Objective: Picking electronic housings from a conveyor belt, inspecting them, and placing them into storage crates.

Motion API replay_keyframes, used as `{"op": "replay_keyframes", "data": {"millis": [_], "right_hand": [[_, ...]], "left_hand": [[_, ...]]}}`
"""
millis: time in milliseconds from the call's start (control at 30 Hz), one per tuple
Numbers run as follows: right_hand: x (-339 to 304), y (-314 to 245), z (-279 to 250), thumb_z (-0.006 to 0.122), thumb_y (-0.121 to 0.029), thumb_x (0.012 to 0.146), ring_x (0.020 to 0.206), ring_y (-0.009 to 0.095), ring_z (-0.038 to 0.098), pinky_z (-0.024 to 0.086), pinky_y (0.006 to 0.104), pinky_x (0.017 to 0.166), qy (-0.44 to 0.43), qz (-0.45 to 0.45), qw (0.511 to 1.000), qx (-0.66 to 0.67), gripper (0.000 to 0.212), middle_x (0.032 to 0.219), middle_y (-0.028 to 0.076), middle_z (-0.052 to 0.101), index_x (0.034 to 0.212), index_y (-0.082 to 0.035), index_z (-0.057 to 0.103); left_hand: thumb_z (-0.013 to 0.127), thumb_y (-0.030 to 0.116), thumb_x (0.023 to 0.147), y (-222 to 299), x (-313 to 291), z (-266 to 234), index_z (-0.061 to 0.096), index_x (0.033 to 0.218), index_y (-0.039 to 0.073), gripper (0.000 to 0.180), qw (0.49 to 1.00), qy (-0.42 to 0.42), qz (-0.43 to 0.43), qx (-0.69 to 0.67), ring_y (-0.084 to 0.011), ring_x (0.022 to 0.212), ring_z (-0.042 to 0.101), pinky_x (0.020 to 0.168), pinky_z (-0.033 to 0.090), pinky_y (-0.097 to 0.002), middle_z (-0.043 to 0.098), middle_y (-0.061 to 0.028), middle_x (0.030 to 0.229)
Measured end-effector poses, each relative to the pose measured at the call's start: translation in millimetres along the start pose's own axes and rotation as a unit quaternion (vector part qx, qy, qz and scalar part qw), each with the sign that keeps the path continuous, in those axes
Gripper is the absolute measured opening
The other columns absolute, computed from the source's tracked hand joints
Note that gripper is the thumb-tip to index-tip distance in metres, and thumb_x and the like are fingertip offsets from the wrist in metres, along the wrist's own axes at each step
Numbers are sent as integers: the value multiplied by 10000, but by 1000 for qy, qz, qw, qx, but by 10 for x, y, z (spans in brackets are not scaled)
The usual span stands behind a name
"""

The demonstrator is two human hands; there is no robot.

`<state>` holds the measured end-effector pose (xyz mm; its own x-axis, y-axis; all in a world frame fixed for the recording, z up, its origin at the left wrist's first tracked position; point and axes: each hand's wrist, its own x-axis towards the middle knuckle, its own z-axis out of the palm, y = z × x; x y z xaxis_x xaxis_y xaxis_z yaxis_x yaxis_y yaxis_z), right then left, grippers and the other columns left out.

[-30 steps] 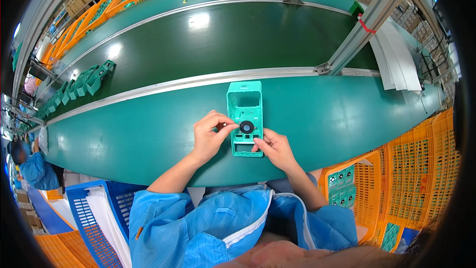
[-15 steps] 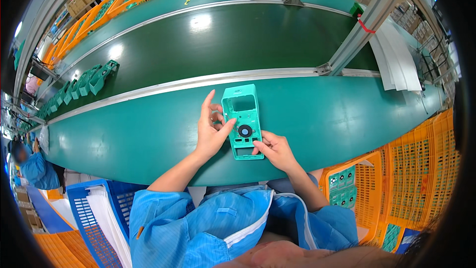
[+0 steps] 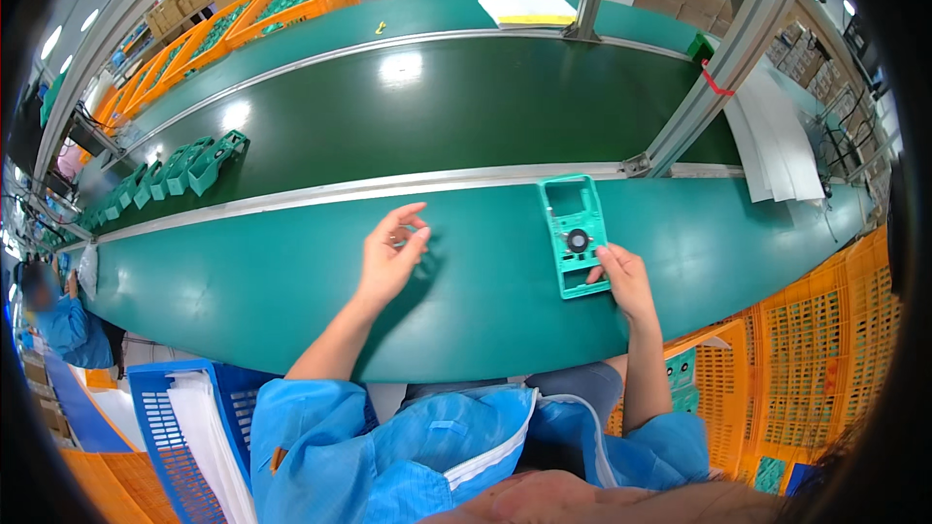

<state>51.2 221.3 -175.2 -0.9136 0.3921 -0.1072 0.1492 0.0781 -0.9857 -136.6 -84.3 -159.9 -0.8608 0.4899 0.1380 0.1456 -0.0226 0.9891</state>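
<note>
A green plastic housing (image 3: 573, 262) with a round black part and rectangular openings is over the right part of the green worktop (image 3: 466, 320). My right hand (image 3: 621, 281) pinches its lower right edge, thumb on the inner side. The housing looks slightly tilted; whether it touches the worktop I cannot tell. My left hand (image 3: 390, 257) hovers above the worktop to the left, well apart from the housing. It holds nothing, and its fingers are loosely curled with the thumb apart.
Behind a metal rail, a dark green conveyor belt (image 3: 408, 107) carries several green housings (image 3: 209, 163) at left. A metal post (image 3: 704, 87) rises at right. Orange crates (image 3: 723, 388) stand at lower right, a blue crate (image 3: 180, 417) at lower left. A person (image 3: 63, 320) is at far left.
My right hand has carried the housing to the right. The left hand has let go of it and drawn away to the left. The view has also tilted slightly.
</note>
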Motion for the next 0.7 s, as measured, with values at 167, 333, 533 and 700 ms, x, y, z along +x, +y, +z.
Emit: {"op": "replay_keyframes", "data": {"millis": [167,333,533,700], "right_hand": [[83,242,-572,502,-258,971,630,79,517,406,245,621,101,-40,984,-142,296,650,24,624,926,-11,658],[-104,300,-1069,515,-240,964,642,93,516,413,267,614,183,-5,952,-245,309,638,38,601,847,22,628],[-134,447,-1233,547,-190,949,683,109,503,413,282,618,233,-84,922,-297,251,780,47,573,1038,32,623],[-490,315,-1294,573,-78,916,644,87,402,378,240,577,309,-91,896,-307,328,883,32,542,1235,-3,562]], "left_hand": [[607,83,888,29,102,-691,642,1131,35,251,989,33,20,145,-80,698,582,609,492,-233,628,-18,900],[598,62,880,-175,613,-1627,619,1157,29,280,950,143,52,272,-78,666,579,569,458,-224,594,-15,831],[636,120,764,-412,1033,-3353,545,1234,43,485,744,400,14,535,-357,1131,523,910,463,-439,566,-167,1157],[595,100,794,-413,1238,-3694,448,1331,55,559,733,379,-212,523,-388,1112,562,920,474,-456,587,-197,1201]]}}
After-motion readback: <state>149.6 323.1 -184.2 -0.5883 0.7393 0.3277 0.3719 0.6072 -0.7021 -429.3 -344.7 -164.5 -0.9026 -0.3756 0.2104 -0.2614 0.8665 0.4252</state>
